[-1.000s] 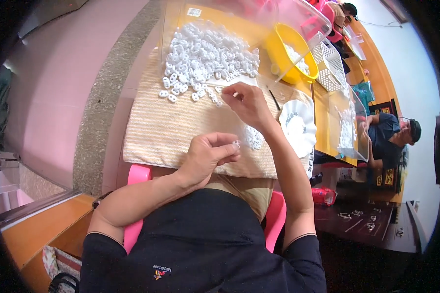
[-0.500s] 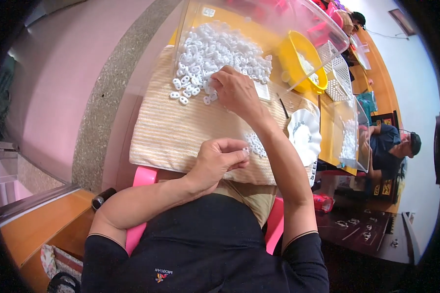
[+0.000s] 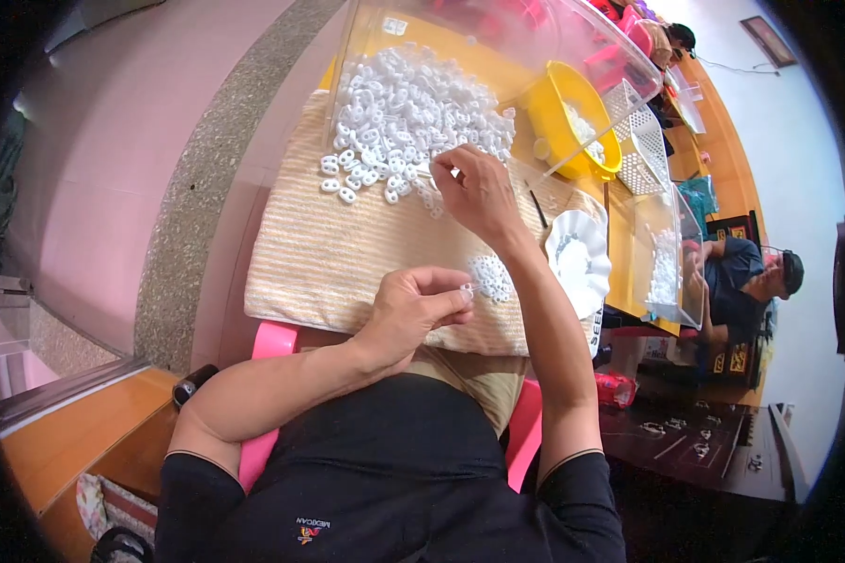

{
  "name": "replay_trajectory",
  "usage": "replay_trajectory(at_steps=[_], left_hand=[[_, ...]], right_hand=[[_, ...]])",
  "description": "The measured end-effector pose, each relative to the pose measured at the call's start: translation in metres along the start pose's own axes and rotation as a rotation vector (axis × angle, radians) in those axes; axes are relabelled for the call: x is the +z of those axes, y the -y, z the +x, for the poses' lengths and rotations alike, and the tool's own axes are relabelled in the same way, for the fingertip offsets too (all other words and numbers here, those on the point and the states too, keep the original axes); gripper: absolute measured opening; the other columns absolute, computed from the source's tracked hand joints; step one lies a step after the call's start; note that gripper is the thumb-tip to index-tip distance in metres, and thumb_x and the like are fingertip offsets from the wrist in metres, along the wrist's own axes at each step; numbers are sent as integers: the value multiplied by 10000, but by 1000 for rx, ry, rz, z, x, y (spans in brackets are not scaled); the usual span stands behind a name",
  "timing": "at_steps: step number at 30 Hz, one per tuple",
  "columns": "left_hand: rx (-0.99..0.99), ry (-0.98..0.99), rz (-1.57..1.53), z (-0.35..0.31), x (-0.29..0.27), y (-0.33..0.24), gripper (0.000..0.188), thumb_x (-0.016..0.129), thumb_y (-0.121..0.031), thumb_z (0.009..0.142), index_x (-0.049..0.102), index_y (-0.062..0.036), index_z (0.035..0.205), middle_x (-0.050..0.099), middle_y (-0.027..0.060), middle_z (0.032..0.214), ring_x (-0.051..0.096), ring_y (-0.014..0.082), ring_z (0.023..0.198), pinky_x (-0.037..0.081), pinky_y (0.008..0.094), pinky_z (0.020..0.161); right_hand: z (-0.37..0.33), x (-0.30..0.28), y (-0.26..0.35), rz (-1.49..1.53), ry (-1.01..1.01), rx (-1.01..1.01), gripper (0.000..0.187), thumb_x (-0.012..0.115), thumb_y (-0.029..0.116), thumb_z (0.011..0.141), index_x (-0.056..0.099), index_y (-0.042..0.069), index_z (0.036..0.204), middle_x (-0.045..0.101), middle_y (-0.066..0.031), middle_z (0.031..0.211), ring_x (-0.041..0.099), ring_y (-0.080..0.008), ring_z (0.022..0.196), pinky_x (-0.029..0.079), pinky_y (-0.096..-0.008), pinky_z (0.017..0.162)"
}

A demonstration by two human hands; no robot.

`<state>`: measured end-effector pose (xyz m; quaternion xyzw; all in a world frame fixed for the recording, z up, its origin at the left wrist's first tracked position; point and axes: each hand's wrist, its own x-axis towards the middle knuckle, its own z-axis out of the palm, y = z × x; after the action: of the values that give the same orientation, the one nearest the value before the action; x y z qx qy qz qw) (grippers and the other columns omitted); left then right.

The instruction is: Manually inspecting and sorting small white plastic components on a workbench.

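Observation:
My left hand (image 3: 411, 314) is closed in a pinch above the near part of a striped cloth (image 3: 319, 258). A tiny white plastic piece (image 3: 467, 289) shows between its thumb and forefinger. Beside those fingertips lies a small heap of tiny white pieces (image 3: 494, 280). My right hand (image 3: 482, 195) hovers at the near right edge of a big pile of white two-holed plastic pieces (image 3: 408, 103). Its fingers are curled with the thumb and forefinger together, and what they hold, if anything, cannot be made out. Several loose two-holed pieces (image 3: 347, 195) lie on the cloth.
A white ruffled dish (image 3: 589, 267) and a thin black stick (image 3: 538, 208) lie right of my right forearm. Beyond stand a clear plastic bin (image 3: 347, 56), a yellow basin (image 3: 543, 98), a white perforated basket (image 3: 640, 155) and another clear box (image 3: 693, 305). A person (image 3: 746, 291) sits at the right.
My right hand has drawn back from the pile, slightly nearer and to the right. More of the small heap shows now. My left hand keeps its pinch almost in place.

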<state>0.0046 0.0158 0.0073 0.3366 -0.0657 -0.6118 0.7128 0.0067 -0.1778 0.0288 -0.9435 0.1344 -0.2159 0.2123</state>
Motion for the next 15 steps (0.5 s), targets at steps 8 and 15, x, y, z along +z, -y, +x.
replay_trajectory(at_steps=[8,15], left_hand=[[-4,1,5,1,1,2,194,657,-20,863,616,20,1049,651,81,936,655,149,818,577,290,782],[-8,1,-7,0,2,-1,199,661,-21,860,615,19,1050,648,79,938,650,143,815,574,287,782]], right_hand=[[-8,-4,-4,53,156,113,169,657,151,823,697,18,919,684,-125,863,636,-215,702,491,-326,638],[4,5,5,-57,194,63,221,660,200,821,699,22,945,679,-135,882,649,-285,804,491,-371,731]])
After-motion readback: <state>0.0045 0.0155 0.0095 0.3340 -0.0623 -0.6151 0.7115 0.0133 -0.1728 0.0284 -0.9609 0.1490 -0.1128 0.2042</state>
